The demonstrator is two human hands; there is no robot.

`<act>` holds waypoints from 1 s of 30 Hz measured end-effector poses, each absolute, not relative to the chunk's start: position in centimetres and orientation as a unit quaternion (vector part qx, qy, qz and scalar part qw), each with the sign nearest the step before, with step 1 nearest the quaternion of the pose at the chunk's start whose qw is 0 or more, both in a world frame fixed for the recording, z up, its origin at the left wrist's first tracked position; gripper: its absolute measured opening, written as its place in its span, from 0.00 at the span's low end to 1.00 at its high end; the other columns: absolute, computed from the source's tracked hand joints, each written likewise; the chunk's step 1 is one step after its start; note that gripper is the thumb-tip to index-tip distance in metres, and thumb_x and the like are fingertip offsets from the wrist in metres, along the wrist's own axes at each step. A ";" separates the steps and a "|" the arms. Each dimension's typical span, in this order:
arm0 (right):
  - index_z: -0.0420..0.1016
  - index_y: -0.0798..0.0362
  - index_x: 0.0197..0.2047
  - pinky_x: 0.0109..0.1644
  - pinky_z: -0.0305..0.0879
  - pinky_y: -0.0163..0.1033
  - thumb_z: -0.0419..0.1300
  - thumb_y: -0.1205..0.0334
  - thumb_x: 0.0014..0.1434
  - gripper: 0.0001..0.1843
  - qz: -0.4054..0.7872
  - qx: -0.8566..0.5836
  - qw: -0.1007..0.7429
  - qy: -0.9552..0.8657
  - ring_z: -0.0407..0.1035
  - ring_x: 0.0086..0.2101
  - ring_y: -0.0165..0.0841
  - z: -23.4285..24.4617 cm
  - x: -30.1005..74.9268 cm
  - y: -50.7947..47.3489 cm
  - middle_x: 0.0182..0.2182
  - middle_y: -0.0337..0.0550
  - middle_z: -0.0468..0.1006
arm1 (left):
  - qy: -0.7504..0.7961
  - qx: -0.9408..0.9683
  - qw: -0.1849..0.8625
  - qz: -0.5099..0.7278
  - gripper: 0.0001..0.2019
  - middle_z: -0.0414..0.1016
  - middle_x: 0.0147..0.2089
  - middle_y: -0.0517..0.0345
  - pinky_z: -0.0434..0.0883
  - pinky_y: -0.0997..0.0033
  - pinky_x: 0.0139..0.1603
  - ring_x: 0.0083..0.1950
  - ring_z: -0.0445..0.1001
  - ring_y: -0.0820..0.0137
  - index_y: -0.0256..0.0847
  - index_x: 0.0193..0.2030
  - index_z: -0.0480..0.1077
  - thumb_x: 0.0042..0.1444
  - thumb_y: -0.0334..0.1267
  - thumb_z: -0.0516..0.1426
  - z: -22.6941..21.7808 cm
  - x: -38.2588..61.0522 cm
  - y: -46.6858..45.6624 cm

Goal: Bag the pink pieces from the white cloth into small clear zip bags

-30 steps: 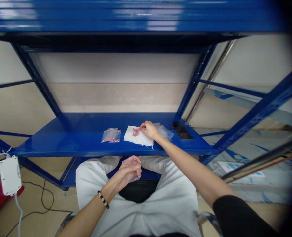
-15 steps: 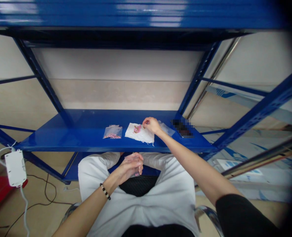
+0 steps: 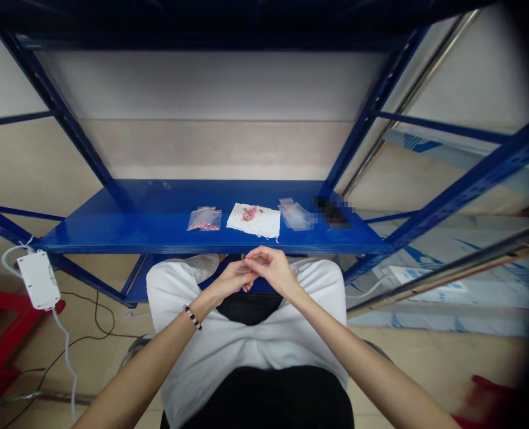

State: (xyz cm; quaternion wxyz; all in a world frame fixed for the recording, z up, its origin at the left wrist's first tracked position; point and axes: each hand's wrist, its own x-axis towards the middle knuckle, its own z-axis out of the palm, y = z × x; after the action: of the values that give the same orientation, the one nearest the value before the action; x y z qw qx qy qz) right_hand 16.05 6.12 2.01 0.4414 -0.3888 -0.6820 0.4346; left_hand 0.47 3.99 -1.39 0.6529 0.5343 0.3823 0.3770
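My left hand (image 3: 234, 279) is closed around a small clear plastic bag (image 3: 243, 269), held low in front of the shelf edge over my lap. My right hand (image 3: 271, 269) meets it there, fingertips pinched at the bag; whatever sits between them is too small to make out. Beyond the hands, a white cloth pouch (image 3: 264, 223) lies flat on the blue shelf with a small heap of pink and gold pieces (image 3: 248, 214) on it. To its left rests a clear zip bag (image 3: 204, 218) with similar pink pieces inside. Clear plastic bags (image 3: 294, 214) lie to its right.
A dark, pixelated object (image 3: 333, 211) lies at the right end of the blue shelf (image 3: 148, 235). Blue uprights stand on both sides. A white power strip (image 3: 39, 280) hangs at the left, above a red stool (image 3: 5, 339) and loose cables.
My right hand has come back from the cloth pouch to my left hand at the plastic bag. The left hand stays over my lap. The view has tilted down.
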 end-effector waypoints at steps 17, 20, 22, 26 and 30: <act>0.82 0.47 0.39 0.45 0.65 0.43 0.60 0.60 0.62 0.08 0.285 -0.401 0.388 -0.779 0.70 0.39 0.38 1.9 17.8 4.0 0.35 0.43 0.82 | 0.373 0.546 0.662 0.353 0.15 0.69 0.24 0.59 0.60 0.76 0.25 0.25 0.67 0.75 0.33 0.35 0.72 0.49 0.45 0.65 -1.4 1.4 3.2; 0.81 0.47 0.38 0.45 0.65 0.43 0.57 0.58 0.64 0.10 0.297 -0.401 0.394 -0.772 0.70 0.38 0.38 2.0 17.9 4.0 0.35 0.43 0.82 | 0.369 0.512 0.690 0.355 0.15 0.71 0.24 0.57 0.59 0.76 0.24 0.24 0.68 0.75 0.33 0.34 0.71 0.50 0.45 0.65 -1.9 1.5 3.1; 0.81 0.47 0.39 0.44 0.65 0.43 0.57 0.57 0.64 0.11 0.306 -0.401 0.406 -0.762 0.71 0.38 0.37 1.9 18.1 4.1 0.35 0.43 0.82 | 0.364 0.484 0.709 0.362 0.16 0.71 0.25 0.57 0.60 0.76 0.24 0.24 0.68 0.75 0.34 0.36 0.71 0.50 0.45 0.66 -2.2 1.7 3.1; 0.81 0.47 0.41 0.41 0.66 0.41 0.58 0.57 0.63 0.10 0.297 -0.416 0.449 -0.733 0.73 0.38 0.37 1.7 18.8 5.3 0.36 0.43 0.82 | 0.361 0.461 0.720 0.373 0.18 0.71 0.26 0.58 0.64 0.76 0.26 0.24 0.70 0.75 0.35 0.39 0.71 0.51 0.48 0.64 -2.3 1.7 3.4; 0.80 0.50 0.41 0.36 0.65 0.39 0.57 0.57 0.63 0.11 0.250 -0.443 0.478 -0.716 0.73 0.33 0.36 2.2 19.9 9.5 0.33 0.44 0.82 | 0.371 0.456 0.711 0.386 0.18 0.71 0.27 0.58 0.63 0.77 0.24 0.24 0.70 0.75 0.36 0.40 0.71 0.54 0.51 0.62 -1.7 1.3 3.9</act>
State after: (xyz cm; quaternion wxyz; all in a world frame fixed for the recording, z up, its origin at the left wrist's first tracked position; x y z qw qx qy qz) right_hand 19.88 9.52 2.24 0.4784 -0.4431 -0.7158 0.2500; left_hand 1.25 3.94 -1.69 0.7111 0.4556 0.3715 0.3858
